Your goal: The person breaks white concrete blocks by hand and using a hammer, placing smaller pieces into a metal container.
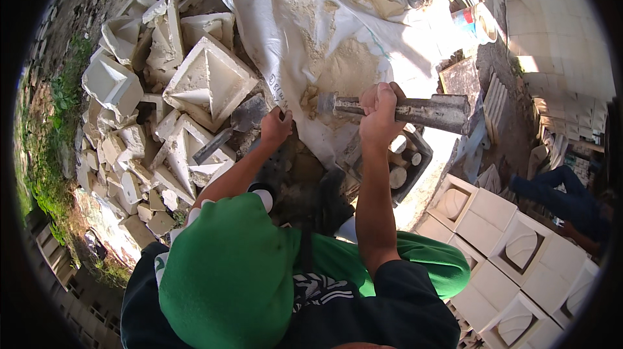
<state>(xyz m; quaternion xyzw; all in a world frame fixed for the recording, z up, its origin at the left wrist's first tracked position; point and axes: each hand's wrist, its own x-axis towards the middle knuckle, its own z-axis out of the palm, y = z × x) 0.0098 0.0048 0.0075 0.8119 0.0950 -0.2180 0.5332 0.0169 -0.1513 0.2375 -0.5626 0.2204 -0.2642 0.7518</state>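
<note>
Long grey tool (pixel 425 111) is gripped by right hand (pixel 380 113), near lower edge of white sheet (pixel 254 19). Left hand (pixel 276 127) is placed apart, at sheet's left edge; its grip cannot be told.

Before you, the ground (pixel 519 129) carries a rumpled white sheet (pixel 259 21) strewn with pale sandy powder (pixel 354 63), and to your left, beside that sheet, a jumbled heap of off-white cast pieces (pixel 211 79), some broken.
</note>
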